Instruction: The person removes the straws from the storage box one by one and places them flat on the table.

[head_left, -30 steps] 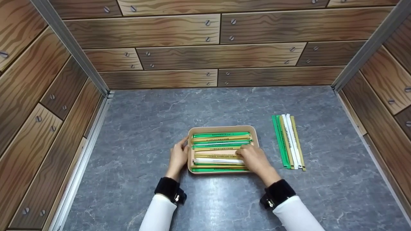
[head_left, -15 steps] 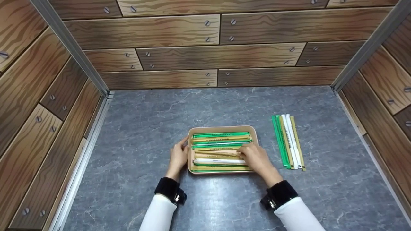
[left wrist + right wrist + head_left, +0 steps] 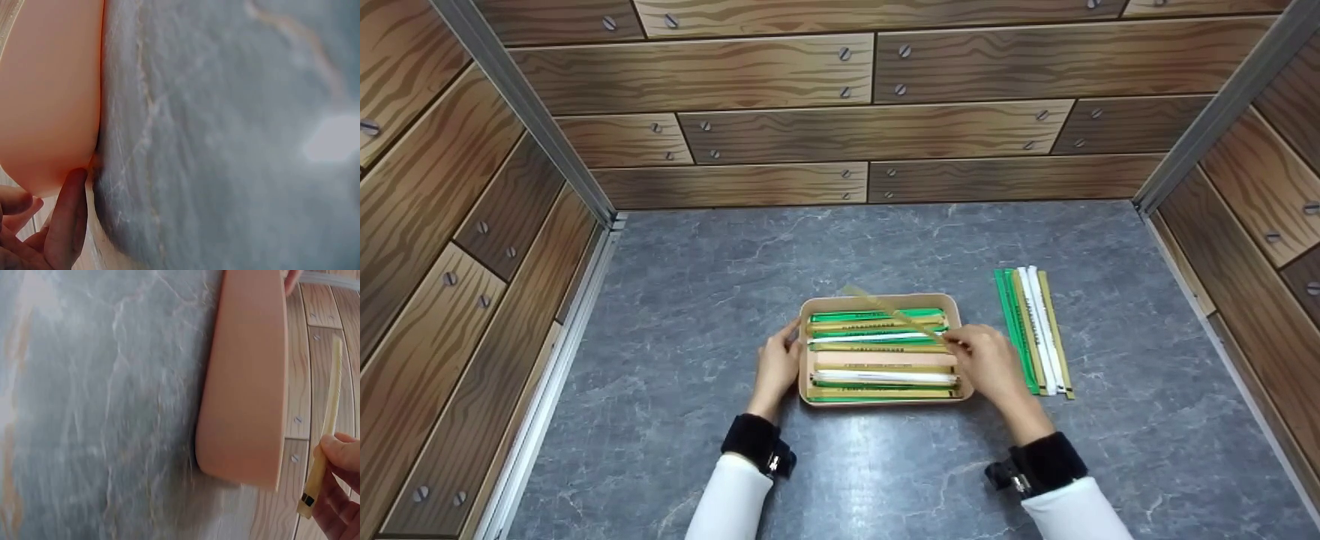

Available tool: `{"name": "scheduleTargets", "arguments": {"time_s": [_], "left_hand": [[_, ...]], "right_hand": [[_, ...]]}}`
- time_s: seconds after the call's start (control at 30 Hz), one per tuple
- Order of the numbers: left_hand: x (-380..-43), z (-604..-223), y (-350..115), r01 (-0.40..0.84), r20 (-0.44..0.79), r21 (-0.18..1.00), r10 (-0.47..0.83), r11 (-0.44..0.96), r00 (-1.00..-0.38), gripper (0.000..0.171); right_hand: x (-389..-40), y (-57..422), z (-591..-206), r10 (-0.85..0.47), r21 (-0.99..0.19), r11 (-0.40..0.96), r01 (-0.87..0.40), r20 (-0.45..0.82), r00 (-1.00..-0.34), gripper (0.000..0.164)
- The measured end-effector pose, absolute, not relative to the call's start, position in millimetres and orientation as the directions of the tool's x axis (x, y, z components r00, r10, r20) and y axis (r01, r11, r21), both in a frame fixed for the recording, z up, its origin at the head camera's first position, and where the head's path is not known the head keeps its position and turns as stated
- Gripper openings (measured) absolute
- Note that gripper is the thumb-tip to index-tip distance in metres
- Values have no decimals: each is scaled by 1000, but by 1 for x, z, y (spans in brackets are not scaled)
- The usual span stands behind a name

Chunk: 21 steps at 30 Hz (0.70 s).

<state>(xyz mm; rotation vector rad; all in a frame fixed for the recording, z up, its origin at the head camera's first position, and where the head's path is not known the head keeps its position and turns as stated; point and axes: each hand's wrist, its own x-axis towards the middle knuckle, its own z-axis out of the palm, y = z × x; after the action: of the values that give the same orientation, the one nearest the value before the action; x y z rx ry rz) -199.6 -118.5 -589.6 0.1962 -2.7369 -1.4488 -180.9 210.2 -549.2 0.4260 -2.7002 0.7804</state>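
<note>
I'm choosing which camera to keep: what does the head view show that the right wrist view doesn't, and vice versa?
Only the head view shows the packets inside the tray and the loose row beside it. Only the right wrist view shows the black mark on the held gold packet. Both show that packet, the right hand pinching it, the tray and tabletop.

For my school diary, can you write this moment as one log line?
left grip: touches tan tray | right grip: pinches gold stick above tray | beside tray: green, gold, white sticks
</note>
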Motion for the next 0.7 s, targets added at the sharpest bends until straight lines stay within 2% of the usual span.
{"name": "scheduleTargets", "arguments": {"time_s": [0.13, 0.47, 0.7], "left_hand": [[-200, -590, -119, -86, -17, 823, -127, 561, -992, 45], [-199, -590, -119, -78, -3, 821, -133, 566, -991, 44], [-199, -590, -118, -76, 2, 826, -138, 558, -990, 44]], "right_hand": [[-180, 224, -548, -128, -496, 810, -313, 371, -920, 20], [-183, 257, -553, 70, -582, 803, -126, 303, -950, 28], [-182, 274, -560, 255, -556, 828, 71, 262, -931, 19]]}}
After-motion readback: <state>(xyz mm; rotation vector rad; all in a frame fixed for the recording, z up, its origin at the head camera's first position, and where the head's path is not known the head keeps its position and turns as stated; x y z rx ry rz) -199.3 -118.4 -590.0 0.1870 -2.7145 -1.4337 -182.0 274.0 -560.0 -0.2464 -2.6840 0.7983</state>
